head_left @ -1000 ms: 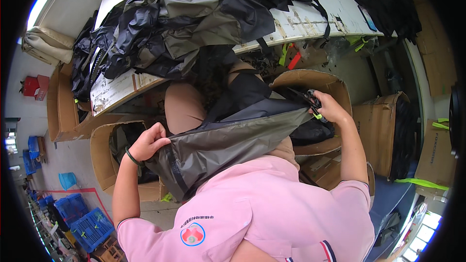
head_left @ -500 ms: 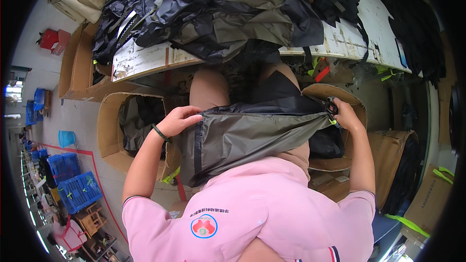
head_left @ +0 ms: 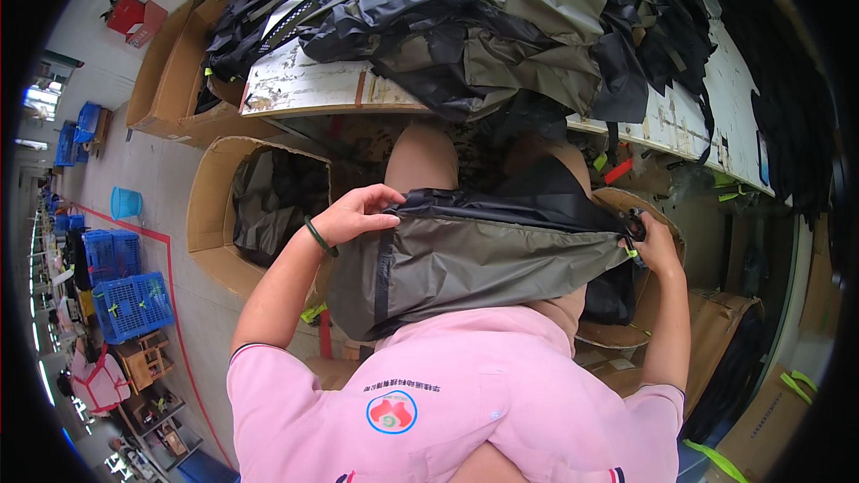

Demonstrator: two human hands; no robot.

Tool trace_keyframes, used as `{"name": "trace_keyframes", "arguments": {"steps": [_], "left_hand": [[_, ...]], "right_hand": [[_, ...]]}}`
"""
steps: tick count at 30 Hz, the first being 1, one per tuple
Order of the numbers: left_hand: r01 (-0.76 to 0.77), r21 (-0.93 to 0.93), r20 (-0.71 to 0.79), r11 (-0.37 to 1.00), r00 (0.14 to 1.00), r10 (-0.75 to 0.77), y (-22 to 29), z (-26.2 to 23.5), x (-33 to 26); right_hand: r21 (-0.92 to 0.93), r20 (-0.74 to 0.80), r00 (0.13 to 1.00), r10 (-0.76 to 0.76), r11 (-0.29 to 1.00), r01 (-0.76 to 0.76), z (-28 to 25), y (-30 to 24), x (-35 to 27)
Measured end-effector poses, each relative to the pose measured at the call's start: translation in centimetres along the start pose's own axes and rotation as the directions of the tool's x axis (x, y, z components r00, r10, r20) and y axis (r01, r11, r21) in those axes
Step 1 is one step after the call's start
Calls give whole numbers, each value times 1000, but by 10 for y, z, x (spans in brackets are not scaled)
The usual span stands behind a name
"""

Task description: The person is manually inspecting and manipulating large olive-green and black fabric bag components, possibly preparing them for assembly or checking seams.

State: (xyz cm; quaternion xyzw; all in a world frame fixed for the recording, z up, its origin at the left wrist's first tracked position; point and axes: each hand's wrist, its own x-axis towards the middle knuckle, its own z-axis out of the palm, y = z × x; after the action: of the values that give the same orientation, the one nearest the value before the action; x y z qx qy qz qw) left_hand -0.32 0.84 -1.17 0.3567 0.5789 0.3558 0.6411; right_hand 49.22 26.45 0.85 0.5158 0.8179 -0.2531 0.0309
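Across my lap lies an olive-grey and black fabric piece (head_left: 483, 255), with a seam along its upper edge and a black strip near its left end. My left hand (head_left: 358, 214) pinches the upper left corner, thumb and fingers closed on the cloth. At the right end, my right hand (head_left: 656, 245) is closed around black-handled scissors (head_left: 636, 225), beside the fabric's right corner. A small neon-green tab (head_left: 632, 253) shows at that corner. The scissor blades are mostly hidden, and whether these fingers also grip the cloth is unclear.
A worn white table (head_left: 304, 89) ahead bears a heap of black and olive fabric (head_left: 528, 45). Cardboard boxes stand left (head_left: 210, 215) and right (head_left: 667, 215) of my legs, with dark fabric inside. Blue crates (head_left: 134, 306) sit on the floor far left.
My view has shifted, so the table and lap appear farther right. Both hands stay at the fabric's two ends. The scissors' blades, visible before, are now harder to see.
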Motion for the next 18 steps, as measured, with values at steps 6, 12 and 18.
{"name": "trace_keyframes", "arguments": {"steps": [6, 12, 18], "left_hand": [[-431, 484, -135, 762, 823, 552, 1, 1, -9], [-402, 445, -150, 800, 848, 509, 11, 8, -22], [-209, 114, 6, 971, 978, 210, -13, -6, -27]], "right_hand": [[58, -74, 969, -237, 969, 241, -4, -77, 6], [111, 112, 895, -433, 900, 422, 39, -126, 14], [-18, 143, 881, -451, 889, 458, 38, -154, 17]]}}
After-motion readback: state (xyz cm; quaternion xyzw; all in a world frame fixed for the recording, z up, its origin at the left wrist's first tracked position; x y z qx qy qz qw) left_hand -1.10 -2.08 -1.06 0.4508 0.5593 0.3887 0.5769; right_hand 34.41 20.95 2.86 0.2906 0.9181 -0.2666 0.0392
